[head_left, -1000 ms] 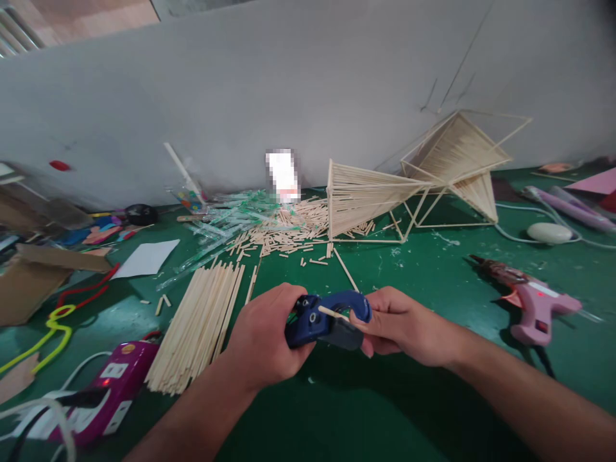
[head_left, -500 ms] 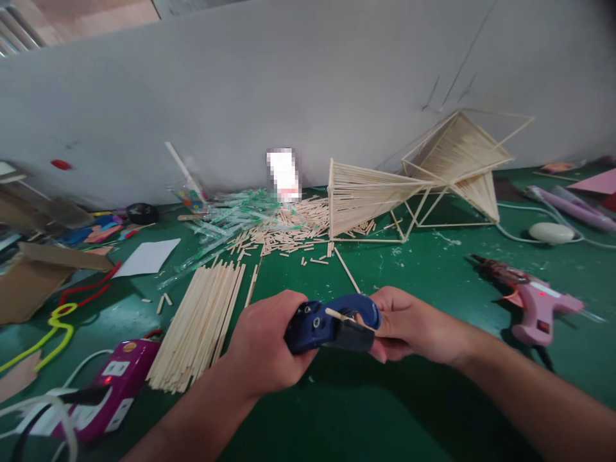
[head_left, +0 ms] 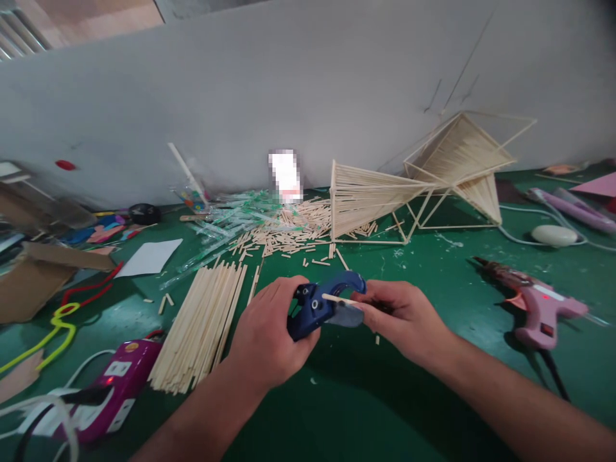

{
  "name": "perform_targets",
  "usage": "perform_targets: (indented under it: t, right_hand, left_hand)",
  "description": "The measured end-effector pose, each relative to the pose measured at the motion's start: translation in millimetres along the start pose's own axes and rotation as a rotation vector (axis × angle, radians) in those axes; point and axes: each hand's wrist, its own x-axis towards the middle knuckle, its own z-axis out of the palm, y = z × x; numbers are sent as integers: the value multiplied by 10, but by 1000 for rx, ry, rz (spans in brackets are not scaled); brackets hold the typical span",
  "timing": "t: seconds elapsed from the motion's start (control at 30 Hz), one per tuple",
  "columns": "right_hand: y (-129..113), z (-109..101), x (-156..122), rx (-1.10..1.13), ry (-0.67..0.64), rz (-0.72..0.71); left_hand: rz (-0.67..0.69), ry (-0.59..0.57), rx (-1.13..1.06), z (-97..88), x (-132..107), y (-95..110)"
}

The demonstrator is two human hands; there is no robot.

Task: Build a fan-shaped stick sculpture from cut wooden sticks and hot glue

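Observation:
My left hand point(head_left: 269, 333) is wrapped round the handles of a blue cutter point(head_left: 320, 305), held just above the green table point(head_left: 394, 385). A thin wooden stick point(head_left: 339, 299) lies across the cutter's jaw. My right hand point(head_left: 402, 317) pinches the stick's right end beside the jaw. A short cut piece point(head_left: 376, 339) shows just below my right hand.
A bundle of long sticks point(head_left: 205, 321) lies to the left, with a heap of short cut pieces point(head_left: 289, 234) behind. A stick framework point(head_left: 414, 186) leans on the wall. A pink glue gun point(head_left: 534, 301) rests at right, a purple device point(head_left: 108, 385) with cables at lower left.
Both hands with the cutter and stick have risen a little and moved away from me. A short cut piece has appeared below my right hand.

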Motion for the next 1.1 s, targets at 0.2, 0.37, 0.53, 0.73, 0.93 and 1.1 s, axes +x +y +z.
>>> perform_targets:
  t: [0.2, 0.37, 0.53, 0.73, 0.93, 1.1]
  right_hand:
    - [2, 23, -45, -118, 28, -77]
    - [20, -6, -73, -226, 191, -58]
    - [98, -16, -38, -621, 247, -182]
    - [199, 43, -11, -759, 64, -135]
    - [213, 71, 6, -874, -37, -127]
    - [224, 88, 12, -929, -61, -92]
  left_hand:
    - [9, 74, -6, 7, 7, 26]
    - [-94, 137, 65, 0, 56, -102]
    - [-136, -14, 222, 133, 120, -323]
    - [-79, -198, 354, 291, 203, -392]
    - [-15, -200, 299, 306, 227, -435]
    - [7, -211, 208, 345, 249, -518]
